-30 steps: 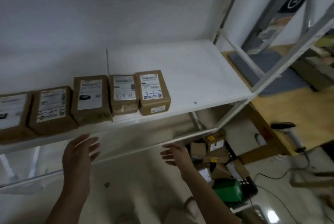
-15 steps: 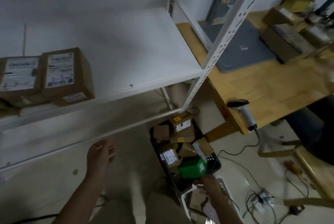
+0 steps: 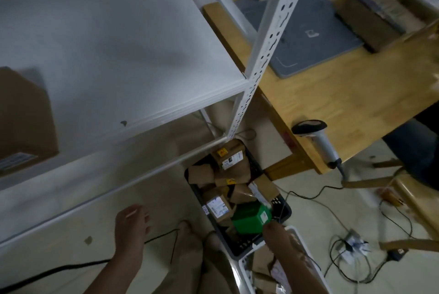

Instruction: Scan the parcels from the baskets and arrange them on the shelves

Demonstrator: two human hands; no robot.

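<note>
Left hand (image 3: pixel 131 229) hangs over the floor, fingers loosely extended, holding nothing. Right hand (image 3: pixel 275 232) reaches into the black basket (image 3: pixel 237 249) and meets the green parcel (image 3: pixel 249 220); its fingers are hidden, so its grip cannot be told. A white basket (image 3: pixel 244 267) sits just nearer. Brown labelled parcels (image 3: pixel 228 158) fill the black basket. Beyond, one brown parcel (image 3: pixel 23 115) stands on the white shelf (image 3: pixel 130 56). A handheld scanner (image 3: pixel 318 141) rests at the wooden table (image 3: pixel 332 94) edge.

Parcel labels (image 3: pixel 232 158) in basket (image 3: pixel 284 211), shelf box sticker (image 3: pixel 16 161): blurred; nothing legible.
</note>
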